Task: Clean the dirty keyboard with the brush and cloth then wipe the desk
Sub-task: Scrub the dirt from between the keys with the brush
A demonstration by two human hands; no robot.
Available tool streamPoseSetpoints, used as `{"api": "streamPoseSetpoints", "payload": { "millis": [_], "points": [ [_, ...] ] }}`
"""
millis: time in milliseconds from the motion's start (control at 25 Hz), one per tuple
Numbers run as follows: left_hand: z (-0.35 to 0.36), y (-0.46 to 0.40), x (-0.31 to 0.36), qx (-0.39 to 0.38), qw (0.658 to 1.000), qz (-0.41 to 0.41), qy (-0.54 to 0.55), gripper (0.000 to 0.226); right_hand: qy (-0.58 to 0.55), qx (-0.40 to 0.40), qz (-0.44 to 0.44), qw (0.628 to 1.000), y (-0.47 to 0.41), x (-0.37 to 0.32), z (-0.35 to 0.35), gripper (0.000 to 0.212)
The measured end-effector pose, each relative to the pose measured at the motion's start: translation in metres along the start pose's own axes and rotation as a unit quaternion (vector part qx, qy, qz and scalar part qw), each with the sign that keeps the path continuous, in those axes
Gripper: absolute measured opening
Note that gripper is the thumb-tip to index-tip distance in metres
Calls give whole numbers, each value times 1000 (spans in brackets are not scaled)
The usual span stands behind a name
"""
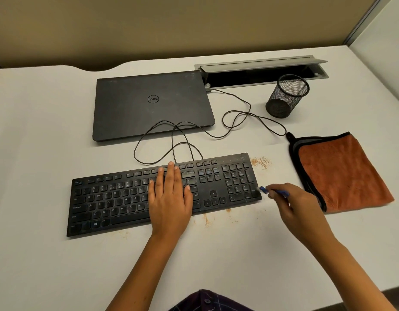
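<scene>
Blue brush (275, 191), pinched in right hand (295, 205), sweeps keyboard (117, 198) edge; left hand (169, 196) flat, steadying. Next: cloth (342, 171) likely.

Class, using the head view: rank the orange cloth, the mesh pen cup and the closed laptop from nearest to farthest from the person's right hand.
From the right hand:
1. Orange cloth, just to its right.
2. Mesh pen cup, behind it, toward the desk's back.
3. Closed laptop, back and to the left.

Laptop (152, 104) behind keyboard (117, 198); cloth (342, 171) right of keyboard.
</scene>
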State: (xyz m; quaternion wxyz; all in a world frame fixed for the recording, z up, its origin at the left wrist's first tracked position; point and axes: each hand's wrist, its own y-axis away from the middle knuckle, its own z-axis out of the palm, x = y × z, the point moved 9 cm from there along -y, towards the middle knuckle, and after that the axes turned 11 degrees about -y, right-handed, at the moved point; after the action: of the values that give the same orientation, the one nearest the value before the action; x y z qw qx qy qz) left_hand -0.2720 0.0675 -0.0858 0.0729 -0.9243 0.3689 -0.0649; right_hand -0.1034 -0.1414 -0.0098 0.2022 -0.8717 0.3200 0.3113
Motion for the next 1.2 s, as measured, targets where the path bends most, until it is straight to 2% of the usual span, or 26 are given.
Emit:
{"api": "streamPoseSetpoints", "payload": {
  "millis": [120,360,560,800,920,1000,1040,1120,1200],
  "points": [
    [0,0,0,1,1000,-1,2,59,-104,36,72,991,-5,-1,4,16],
    [0,0,0,0,1000,0,2,59,-29,-67,97,993,2,5,26,20],
    [1,1,-2,0,1000,0,3,60,-93,-26,84,992,-4,3,18,21],
    [2,0,-1,-5,1000,1,-1,59,-52,-49,99,992,6,7,25,31],
    [2,1,-1,-2,1000,2,-4,59,-111,-11,100,989,12,5,20,28],
    [1,1,0,2,1000,3,-5,59,-136,-21,104,985,17,4,27,22],
    [0,1,0,3,1000,3,-4,59,-107,-24,97,989,19,4,29,20],
    [1,1,0,-1,1000,4,-2,59,-12,29,73,997,22,6,18,21],
    [1,1,0,-2,1000,0,-2,59,-22,84,69,994,24,5,6,21]
  ]
}}
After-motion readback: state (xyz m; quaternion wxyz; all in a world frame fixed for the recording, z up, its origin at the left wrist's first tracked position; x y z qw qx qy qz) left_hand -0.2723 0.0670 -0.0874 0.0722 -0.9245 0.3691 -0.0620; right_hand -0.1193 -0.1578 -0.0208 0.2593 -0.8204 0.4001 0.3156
